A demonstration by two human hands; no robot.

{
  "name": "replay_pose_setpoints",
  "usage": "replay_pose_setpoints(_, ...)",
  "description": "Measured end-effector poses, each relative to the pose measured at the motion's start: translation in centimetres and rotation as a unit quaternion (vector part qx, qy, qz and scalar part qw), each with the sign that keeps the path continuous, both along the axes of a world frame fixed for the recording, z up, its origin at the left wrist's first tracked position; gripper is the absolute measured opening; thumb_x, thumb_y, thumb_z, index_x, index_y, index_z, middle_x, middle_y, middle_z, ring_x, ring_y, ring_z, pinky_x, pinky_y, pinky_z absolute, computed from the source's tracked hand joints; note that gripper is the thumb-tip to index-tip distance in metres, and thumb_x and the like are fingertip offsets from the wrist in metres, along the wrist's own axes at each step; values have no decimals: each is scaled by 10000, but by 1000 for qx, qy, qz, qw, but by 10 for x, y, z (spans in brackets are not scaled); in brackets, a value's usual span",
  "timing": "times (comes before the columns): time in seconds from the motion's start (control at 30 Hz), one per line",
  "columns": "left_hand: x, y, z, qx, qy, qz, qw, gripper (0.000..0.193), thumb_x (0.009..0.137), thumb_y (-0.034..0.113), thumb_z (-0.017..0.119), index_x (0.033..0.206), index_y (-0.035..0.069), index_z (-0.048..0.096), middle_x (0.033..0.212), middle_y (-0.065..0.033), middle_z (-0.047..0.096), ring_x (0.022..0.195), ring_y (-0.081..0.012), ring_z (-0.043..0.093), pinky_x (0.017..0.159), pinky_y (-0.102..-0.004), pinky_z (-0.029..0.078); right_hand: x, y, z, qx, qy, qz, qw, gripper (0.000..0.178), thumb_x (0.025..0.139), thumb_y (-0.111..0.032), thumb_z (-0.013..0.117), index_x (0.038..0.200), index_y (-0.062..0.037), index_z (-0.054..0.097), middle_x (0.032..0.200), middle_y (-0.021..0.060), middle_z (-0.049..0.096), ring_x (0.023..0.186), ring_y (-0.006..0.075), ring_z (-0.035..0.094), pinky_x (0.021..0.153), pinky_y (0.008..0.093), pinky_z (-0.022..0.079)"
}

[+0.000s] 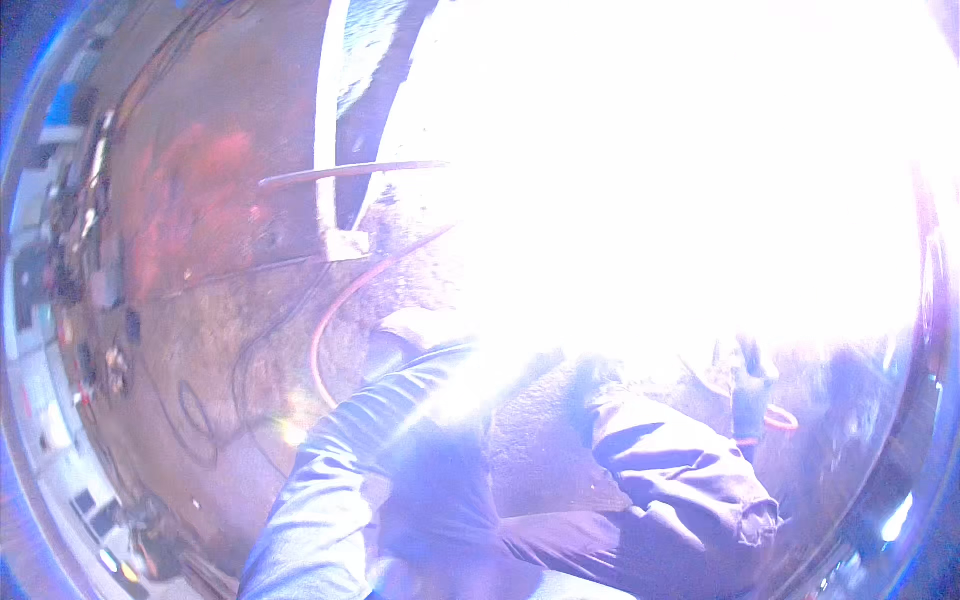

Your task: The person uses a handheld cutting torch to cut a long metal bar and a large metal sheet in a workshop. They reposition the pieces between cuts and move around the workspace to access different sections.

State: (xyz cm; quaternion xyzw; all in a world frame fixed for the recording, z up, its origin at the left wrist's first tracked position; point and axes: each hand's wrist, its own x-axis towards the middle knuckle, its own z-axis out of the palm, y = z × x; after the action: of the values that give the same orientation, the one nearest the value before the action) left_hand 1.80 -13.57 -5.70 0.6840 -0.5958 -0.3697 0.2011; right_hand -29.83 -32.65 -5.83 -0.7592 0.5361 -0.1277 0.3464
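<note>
A blinding white glare swallows the middle and upper right of the head view. Neither my left hand nor my right hand can be made out; any hand and whatever it holds would be lost in that light. Wrinkled blue cloth (330, 500) runs up from the lower left toward the glare, ending near a pale rounded shape (425, 325); sleeve or trouser leg, I cannot tell. More creased cloth (690, 480) lies bent at the lower right. Beside it, at the glare's lower edge, stands a small upright grey object (748, 400) of unclear kind.
An orange-red hose (322, 350) curves over the worn floor (280, 420), and a similar loop (782, 418) shows at right. A dark cable (240, 380) lies at left. Farther off are a pale upright bar (326, 110), a thin curved rod (350, 173) and a reddish-stained brown surface (205, 180).
</note>
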Motion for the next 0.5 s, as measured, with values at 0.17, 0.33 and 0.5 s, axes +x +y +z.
replay_pose_setpoints(0.17, -19, 9, -14, -36, 10, 70, 997, 381, 950, 412, 641, 1059, 79, 789, 981, -175, 766, 883, -357, 745, 806, -481, 592, -16, -6, 7, 40, 40, 21, 998, 438, 1008, -91, 656, 1427, 25, 606, 1326, 102, 688, 1171, 164, 625, 1000, 312, 489)
replay_pose_setpoints(0.33, -14, -11, -10, -25, 6, 95, 995, 350, 911, 381, 673, 1012, 73, 803, 973, -171, 775, 887, -363, 754, 806, -484, 593, -54, -30, -29, -14, -24, 71, 997, 452, 1046, -213, 652, 1426, 27, 603, 1214, 78, 692, 1004, 152, 626, 862, 289, 490)
replay_pose_setpoints(0.5, 6, -34, -10, 12, -3, 22, 1000, 315, 825, 321, 709, 969, 62, 818, 948, -199, 776, 910, -396, 762, 792, -521, 599, -24, -35, 48, -60, -4, 18, 998, 457, 1044, -308, 645, 1391, -11, 636, 813, 21, 615, 560, 66, 478, 481, 252, 340)
